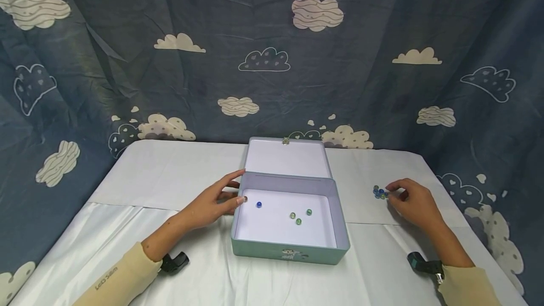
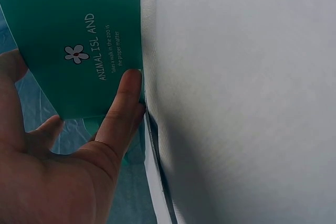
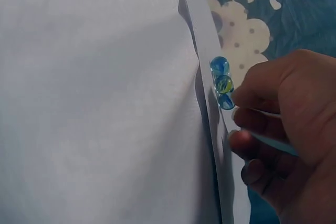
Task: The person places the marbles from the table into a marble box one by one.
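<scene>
A green metal box [image 1: 291, 251] with a pale lilac inside stands with its hinged lid [image 1: 288, 157] laid back. On its floor lie a blue marble [image 1: 259, 205] and several green marbles [image 1: 299, 221]. My left hand [image 1: 208, 204] rests at the box's left side, thumb over the rim by a small brown marble [image 1: 245, 199]. In the left wrist view its fingers [image 2: 119, 111] lie spread and straight against the printed side wall. My right hand [image 1: 414, 202] is at a cluster of blue and yellow-green glass marbles [image 1: 378, 193], fingertips right at the nearest one, fingers loosely bent.
A white cloth [image 1: 170, 174] covers the table. Behind it and along both sides hangs a dark blue curtain [image 1: 263, 22] with cloud prints. The marble cluster sits to the right of the box, towards the table's right edge.
</scene>
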Demonstrator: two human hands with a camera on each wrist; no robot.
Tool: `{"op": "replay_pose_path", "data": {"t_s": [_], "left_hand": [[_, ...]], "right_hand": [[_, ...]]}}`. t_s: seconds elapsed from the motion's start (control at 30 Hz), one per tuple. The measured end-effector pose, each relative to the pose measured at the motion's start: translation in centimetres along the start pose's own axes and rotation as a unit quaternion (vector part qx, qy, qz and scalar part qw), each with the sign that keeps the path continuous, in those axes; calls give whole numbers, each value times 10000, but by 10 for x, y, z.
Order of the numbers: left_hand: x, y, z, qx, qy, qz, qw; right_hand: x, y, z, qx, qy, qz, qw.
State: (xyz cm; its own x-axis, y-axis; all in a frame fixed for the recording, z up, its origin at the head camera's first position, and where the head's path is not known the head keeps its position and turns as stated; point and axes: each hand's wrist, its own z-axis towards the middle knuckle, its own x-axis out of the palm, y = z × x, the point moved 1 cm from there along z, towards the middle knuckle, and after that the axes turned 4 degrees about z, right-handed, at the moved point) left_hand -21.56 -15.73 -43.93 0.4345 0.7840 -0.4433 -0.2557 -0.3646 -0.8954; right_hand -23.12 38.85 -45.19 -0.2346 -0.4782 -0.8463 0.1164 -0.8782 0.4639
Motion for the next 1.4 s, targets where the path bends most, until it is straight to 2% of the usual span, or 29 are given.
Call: {"op": "replay_pose_path", "data": {"t_s": [0.33,0.67,1.17,1.4], "left_hand": [[0,1,0,-2,17,-62,10000],[-1,1,0,2,26,-125,9999],[-1,2,1,17,70,-248,9997],[-1,4,1,18,53,-237,9997]], "right_hand": [[2,-4,-1,137,208,41,9997],[4,-8,1,75,250,22,9997],[5,-9,0,228,79,-56,9997],[1,0,1,138,81,46,9999]]}}
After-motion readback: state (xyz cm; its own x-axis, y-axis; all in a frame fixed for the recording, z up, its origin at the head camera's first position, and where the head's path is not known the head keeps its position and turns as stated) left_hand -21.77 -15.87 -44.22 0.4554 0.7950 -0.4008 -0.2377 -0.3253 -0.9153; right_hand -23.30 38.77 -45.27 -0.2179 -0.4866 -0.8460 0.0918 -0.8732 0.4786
